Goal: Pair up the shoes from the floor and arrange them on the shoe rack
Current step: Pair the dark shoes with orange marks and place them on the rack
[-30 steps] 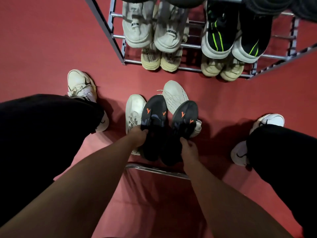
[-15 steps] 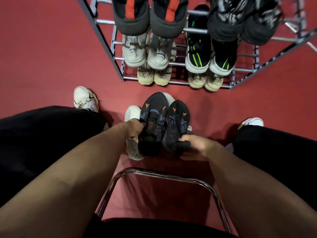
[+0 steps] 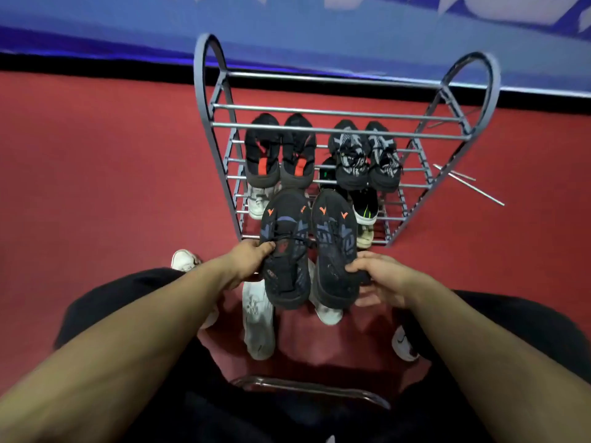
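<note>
Two black shoes with orange marks are held up side by side, toes pointing far, in front of the lower tiers of the shoe rack [image 3: 447, 87]. The left hand [image 3: 248, 262] is closed around the near left edge of the left black shoe [image 3: 286, 247], and the right hand [image 3: 380, 278] grips the near right edge of the right black shoe [image 3: 334, 247]; the two shoes are just beside each other. On the rack, a black pair with red tongues [image 3: 278, 155] sits on the left of an upper tier and a black-and-white patterned pair [image 3: 364, 155] on the right, with the top tier bare. Lower tiers hold a pale shoe [image 3: 257, 201] at left and a black shoe with green stripes [image 3: 366, 207] at right. Two white shoes [image 3: 257, 318] lie on the red floor [image 3: 96, 187] beneath the held pair, partly hidden by it.
</note>
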`<state>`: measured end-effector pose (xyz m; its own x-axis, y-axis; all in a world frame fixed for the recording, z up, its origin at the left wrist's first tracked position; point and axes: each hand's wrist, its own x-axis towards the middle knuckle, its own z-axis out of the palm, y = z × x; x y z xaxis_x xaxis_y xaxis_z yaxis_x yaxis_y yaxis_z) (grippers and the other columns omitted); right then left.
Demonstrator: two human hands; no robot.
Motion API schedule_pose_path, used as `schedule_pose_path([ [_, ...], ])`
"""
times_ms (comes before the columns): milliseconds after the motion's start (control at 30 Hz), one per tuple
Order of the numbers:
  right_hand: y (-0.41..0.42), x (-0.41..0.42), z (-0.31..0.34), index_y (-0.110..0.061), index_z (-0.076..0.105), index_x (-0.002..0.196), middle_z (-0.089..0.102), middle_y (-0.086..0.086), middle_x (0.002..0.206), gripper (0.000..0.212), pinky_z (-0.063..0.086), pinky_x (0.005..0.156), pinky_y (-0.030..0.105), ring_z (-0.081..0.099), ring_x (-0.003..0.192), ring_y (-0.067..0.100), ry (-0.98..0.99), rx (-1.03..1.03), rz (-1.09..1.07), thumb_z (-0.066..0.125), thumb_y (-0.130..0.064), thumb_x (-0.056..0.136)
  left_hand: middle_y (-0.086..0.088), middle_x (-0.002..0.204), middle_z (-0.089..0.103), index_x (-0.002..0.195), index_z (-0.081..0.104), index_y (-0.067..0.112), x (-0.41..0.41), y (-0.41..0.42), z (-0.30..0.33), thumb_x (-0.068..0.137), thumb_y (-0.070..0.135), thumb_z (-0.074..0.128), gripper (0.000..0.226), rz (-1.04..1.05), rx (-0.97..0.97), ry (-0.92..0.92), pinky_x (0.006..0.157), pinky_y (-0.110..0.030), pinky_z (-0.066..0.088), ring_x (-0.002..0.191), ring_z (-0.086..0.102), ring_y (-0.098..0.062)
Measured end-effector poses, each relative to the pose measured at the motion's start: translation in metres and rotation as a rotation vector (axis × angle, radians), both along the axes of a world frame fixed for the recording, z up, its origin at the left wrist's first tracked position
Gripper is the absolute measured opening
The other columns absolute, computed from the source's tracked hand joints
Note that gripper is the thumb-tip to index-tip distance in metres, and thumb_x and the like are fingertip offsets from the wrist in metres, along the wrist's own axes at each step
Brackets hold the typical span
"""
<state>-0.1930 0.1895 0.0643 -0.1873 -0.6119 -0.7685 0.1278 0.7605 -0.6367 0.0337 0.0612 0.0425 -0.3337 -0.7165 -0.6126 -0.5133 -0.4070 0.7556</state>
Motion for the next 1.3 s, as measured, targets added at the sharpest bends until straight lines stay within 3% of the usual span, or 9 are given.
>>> schedule_pose_path([
  [100, -0.001, 0.001, 0.039, -0.023, 0.063, 0.096, 0.069, 0.004, 0.093, 0.014, 0.057, 0.062, 0.036, 0.067, 0.075, 0.023, 0.02, -0.119, -0.016, 0.061, -0.013, 0.086, -0.012, 0.084, 0.057, 0.098, 0.061, 0.014, 0.001, -0.007, 0.043, 0.096, 0.034, 0.052, 0.022, 0.025, -0.086, 0.091, 0.061, -0.026, 0.043, 0.076, 0.05, -0.022],
  [267, -0.036, -0.002, 0.107, -0.022, 0.062, 0.087, 0.065, 0.003, 0.084, 0.01, 0.055, 0.06, 0.036, 0.063, 0.068, 0.02, 0.004, -0.309, -0.066, 0.059, -0.013, 0.087, 0.001, 0.06, 0.064, 0.078, 0.063, 0.018, -0.008, -0.045, 0.125, 0.093, 0.033, 0.055, 0.023, 0.111, -0.216, 0.226, 0.054, -0.021, 0.045, 0.049, 0.054, -0.015],
  [400, -0.102, -0.009, 0.149, -0.019, 0.063, 0.087, 0.064, 0.005, 0.094, 0.003, 0.055, 0.06, 0.036, 0.062, 0.088, 0.023, 0.146, -0.378, -0.144, 0.061, -0.019, 0.086, -0.006, 0.062, 0.065, 0.073, 0.061, 0.011, -0.026, -0.1, 0.173, 0.094, 0.029, 0.054, 0.028, 0.153, -0.294, 0.229, 0.05, -0.022, 0.051, 0.044, 0.059, -0.017],
  [533, -0.169, -0.013, 0.168, -0.016, 0.058, 0.088, 0.053, 0.008, 0.081, 0.003, 0.051, 0.051, 0.03, 0.053, 0.069, 0.022, 0.317, -0.364, -0.098, 0.058, -0.018, 0.087, -0.019, 0.081, 0.066, 0.095, 0.061, -0.001, -0.044, -0.153, 0.186, 0.096, 0.027, 0.054, 0.029, 0.149, -0.423, 0.103, 0.069, -0.041, 0.058, 0.067, 0.065, -0.031],
  [633, -0.212, -0.019, 0.163, -0.015, 0.055, 0.088, 0.049, 0.008, 0.075, 0.004, 0.049, 0.053, 0.031, 0.048, 0.06, 0.02, 0.371, -0.343, -0.077, 0.052, -0.015, 0.089, -0.024, 0.107, 0.067, 0.109, 0.06, -0.008, -0.058, -0.19, 0.18, 0.098, 0.023, 0.05, 0.034, 0.082, -0.493, -0.033, 0.077, -0.038, 0.057, 0.089, 0.065, -0.033],
  [700, -0.238, -0.025, 0.155, -0.014, 0.057, 0.096, 0.051, 0.009, 0.083, 0.011, 0.052, 0.051, 0.031, 0.052, 0.068, 0.022, 0.364, -0.333, -0.087, 0.05, -0.015, 0.088, -0.019, 0.11, 0.064, 0.113, 0.059, -0.009, -0.067, -0.21, 0.174, 0.101, 0.02, 0.045, 0.034, 0.042, -0.52, -0.12, 0.07, -0.029, 0.05, 0.091, 0.059, -0.026],
  [800, -0.267, -0.036, 0.14, -0.011, 0.061, 0.109, 0.056, 0.01, 0.097, 0.025, 0.054, 0.049, 0.032, 0.054, 0.083, 0.024, 0.366, -0.313, -0.088, 0.05, -0.015, 0.087, -0.027, 0.115, 0.065, 0.112, 0.061, -0.009, -0.078, -0.24, 0.159, 0.101, 0.024, 0.041, 0.04, -0.001, -0.571, -0.267, 0.087, -0.038, 0.051, 0.097, 0.062, -0.037],
  [1033, -0.294, -0.042, 0.109, -0.012, 0.061, 0.103, 0.057, 0.012, 0.113, 0.024, 0.055, 0.048, 0.032, 0.057, 0.097, 0.03, 0.374, -0.246, 0.003, 0.047, -0.012, 0.085, -0.023, 0.131, 0.054, 0.123, 0.059, 0.003, -0.083, -0.271, 0.142, 0.1, 0.037, 0.043, 0.045, -0.008, -0.649, -0.527, 0.092, -0.039, 0.042, 0.12, 0.052, -0.038],
  [1300, -0.295, -0.044, 0.106, -0.01, 0.058, 0.115, 0.055, 0.011, 0.118, 0.026, 0.054, 0.046, 0.026, 0.058, 0.098, 0.028, 0.358, -0.248, 0.048, 0.052, -0.02, 0.091, -0.013, 0.116, 0.068, 0.122, 0.059, 0.017, -0.055, -0.256, 0.117, 0.086, 0.05, 0.047, 0.05, 0.113, -0.552, -0.08, 0.091, -0.05, 0.054, 0.101, 0.067, -0.034],
])
